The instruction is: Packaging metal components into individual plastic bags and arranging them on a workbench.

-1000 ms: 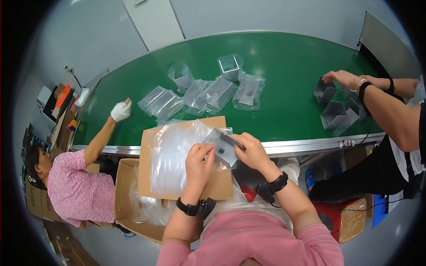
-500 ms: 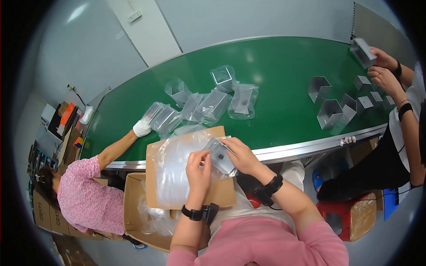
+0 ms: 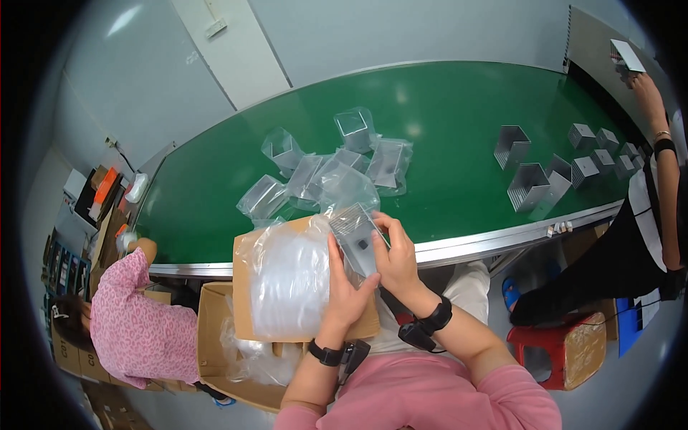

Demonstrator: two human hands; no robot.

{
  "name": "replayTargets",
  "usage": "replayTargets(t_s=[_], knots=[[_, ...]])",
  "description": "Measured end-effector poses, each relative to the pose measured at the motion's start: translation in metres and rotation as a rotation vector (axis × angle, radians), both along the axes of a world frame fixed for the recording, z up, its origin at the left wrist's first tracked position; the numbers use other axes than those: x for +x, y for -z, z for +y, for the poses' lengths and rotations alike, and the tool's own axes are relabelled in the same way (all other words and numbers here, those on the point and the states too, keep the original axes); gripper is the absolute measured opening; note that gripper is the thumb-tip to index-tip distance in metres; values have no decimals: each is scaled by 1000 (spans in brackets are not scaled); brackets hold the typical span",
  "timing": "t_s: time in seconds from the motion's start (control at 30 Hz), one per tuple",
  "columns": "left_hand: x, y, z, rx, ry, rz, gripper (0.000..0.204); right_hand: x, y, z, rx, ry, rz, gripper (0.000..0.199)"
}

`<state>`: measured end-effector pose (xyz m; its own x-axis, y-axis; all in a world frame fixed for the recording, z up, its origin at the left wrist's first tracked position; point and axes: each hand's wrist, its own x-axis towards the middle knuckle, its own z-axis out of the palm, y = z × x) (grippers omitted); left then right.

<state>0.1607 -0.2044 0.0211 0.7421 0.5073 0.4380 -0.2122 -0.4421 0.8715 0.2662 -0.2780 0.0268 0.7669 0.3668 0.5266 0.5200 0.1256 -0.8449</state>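
A grey ribbed metal piece (image 3: 360,246) with a small dark square on its flat face lies between my two hands, tilted above a cardboard box. My left hand (image 3: 347,295) clasps its near left edge, thumb at the lower end. On the right side, my right hand (image 3: 398,259) grips it with the fingers bent over its edge. A clear plastic bag (image 3: 350,188) stands puffed up just beyond the piece's far end; whether it touches the piece I cannot tell. Under my hands, a stack of clear plastic bags (image 3: 290,283) lies on cardboard.
Several bagged metal pieces (image 3: 387,165) stand on the green table (image 3: 444,107). Bare metal pieces (image 3: 529,188) stand farther right. An open carton (image 3: 215,344) sits below the table edge, and a red stool (image 3: 534,351) is at right. Co-workers are on both sides.
My left hand has shifted lower on the piece, and a puffed bag now shows beyond it. The left co-worker's gloved hand left the bagged pieces; the right co-worker moved a metal piece away.
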Motion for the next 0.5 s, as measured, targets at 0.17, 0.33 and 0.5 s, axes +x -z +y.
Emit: replayTargets(t_s=[0.17,0.33,0.5], knots=[[-4,1,11,-411,-170,-118,56,-12,-30,-16,-51,-322,-166,47],[-11,-13,15,-665,-97,-173,43,4,-33,-18,-72,-268,-191,43],[-14,-20,9,-771,-120,-161,41,20,-23,-16,-51,-142,-322,12]])
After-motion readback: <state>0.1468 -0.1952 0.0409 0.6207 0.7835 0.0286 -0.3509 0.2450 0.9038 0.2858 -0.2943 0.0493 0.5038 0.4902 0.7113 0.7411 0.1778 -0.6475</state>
